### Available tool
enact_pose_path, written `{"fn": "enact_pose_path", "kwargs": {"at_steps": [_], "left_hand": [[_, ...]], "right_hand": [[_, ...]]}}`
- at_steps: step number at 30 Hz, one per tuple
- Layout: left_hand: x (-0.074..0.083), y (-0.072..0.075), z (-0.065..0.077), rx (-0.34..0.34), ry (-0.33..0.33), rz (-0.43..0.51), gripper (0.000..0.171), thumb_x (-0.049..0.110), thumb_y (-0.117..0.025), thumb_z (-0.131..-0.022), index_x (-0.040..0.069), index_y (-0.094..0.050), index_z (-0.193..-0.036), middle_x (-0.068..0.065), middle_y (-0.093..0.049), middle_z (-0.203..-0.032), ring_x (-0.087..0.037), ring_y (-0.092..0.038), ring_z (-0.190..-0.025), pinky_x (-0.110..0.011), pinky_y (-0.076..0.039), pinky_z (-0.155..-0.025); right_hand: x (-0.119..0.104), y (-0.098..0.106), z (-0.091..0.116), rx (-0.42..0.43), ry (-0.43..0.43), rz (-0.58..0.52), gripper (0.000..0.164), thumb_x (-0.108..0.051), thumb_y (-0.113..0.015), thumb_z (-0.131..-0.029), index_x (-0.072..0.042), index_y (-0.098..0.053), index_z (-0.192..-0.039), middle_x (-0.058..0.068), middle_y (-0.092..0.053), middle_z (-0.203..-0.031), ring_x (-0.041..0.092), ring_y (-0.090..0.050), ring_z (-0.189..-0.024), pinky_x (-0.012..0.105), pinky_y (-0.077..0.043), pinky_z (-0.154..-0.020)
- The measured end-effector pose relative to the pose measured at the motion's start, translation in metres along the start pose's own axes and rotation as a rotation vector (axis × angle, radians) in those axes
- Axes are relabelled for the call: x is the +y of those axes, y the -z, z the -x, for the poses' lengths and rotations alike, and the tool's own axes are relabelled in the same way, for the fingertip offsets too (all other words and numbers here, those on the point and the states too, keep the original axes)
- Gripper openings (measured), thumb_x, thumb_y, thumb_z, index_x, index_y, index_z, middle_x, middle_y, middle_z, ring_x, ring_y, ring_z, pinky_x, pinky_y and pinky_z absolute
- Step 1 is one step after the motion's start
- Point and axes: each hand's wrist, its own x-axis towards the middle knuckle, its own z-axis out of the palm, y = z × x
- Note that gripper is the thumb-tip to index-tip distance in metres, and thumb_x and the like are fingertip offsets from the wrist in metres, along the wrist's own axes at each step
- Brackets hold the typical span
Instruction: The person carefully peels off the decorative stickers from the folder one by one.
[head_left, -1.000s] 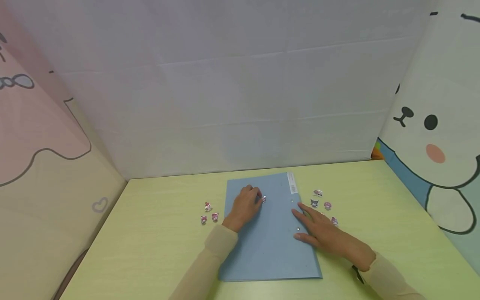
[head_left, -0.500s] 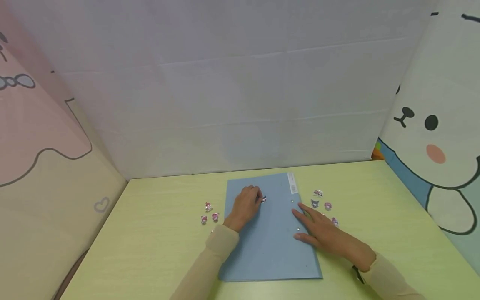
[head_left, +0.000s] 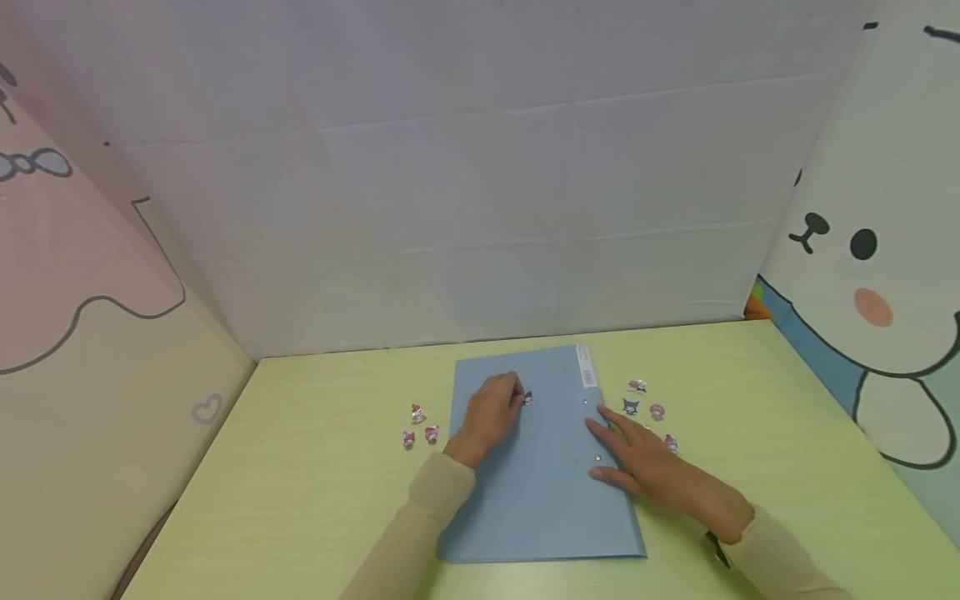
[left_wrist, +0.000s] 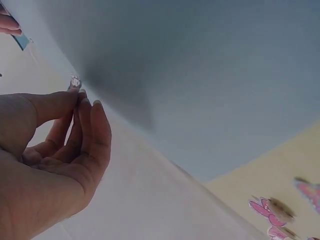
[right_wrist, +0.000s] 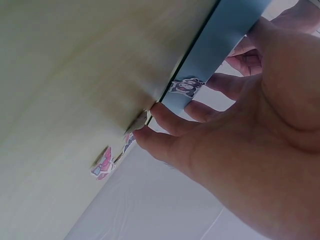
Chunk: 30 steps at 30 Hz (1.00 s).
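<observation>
A light blue folder (head_left: 540,492) lies on the table. Over its upper middle, my left hand (head_left: 491,417) pinches a small cartoon sticker (head_left: 528,398) between thumb and fingertips. The left wrist view shows the sticker (left_wrist: 75,81) poking out past the fingertips, close to the folder's surface. My right hand (head_left: 652,471) rests on the folder's right edge, its fingers spread and holding nothing. In the right wrist view, another cartoon sticker (right_wrist: 186,87) shows at the folder's blue edge, near the fingers.
Three pink cartoon stickers (head_left: 417,414) lie on the pale yellow table (head_left: 315,492) left of the folder. Several more, among them a dark-eared one (head_left: 630,407), lie to its right, some partly behind my right hand. A white barcode label (head_left: 586,367) marks the folder's top right corner.
The sticker in my left fingertips has turned slightly and now shows a darker face. My left hand has barely shifted, and the right hand stays in place on the folder.
</observation>
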Motion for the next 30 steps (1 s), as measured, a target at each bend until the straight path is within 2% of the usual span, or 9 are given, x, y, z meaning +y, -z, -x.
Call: {"fn": "enact_pose_path", "kwargs": {"at_steps": [16, 30], "left_hand": [[-0.007, 0.010, 0.008, -0.016, 0.045, 0.091, 0.006, -0.002, -0.067, -0.096, 0.003, -0.066, -0.100, -0.009, -0.068, -0.091, -0.024, -0.064, -0.087, -0.037, -0.054, -0.077], [-0.014, 0.018, 0.019, -0.013, 0.058, 0.092, 0.005, 0.001, -0.066, -0.097, 0.004, -0.069, -0.100, -0.007, -0.067, -0.092, -0.020, -0.063, -0.088, -0.033, -0.054, -0.078]], "right_hand": [[0.000, -0.001, -0.001, 0.001, -0.008, -0.002, 0.067, -0.039, -0.064, -0.101, 0.000, -0.044, -0.153, 0.029, -0.035, -0.158, 0.051, -0.039, -0.140, 0.067, -0.037, -0.107], [0.003, -0.002, -0.001, 0.011, 0.011, -0.002, 0.067, -0.038, -0.064, -0.101, 0.001, -0.044, -0.153, 0.029, -0.035, -0.158, 0.051, -0.039, -0.140, 0.067, -0.037, -0.106]]}}
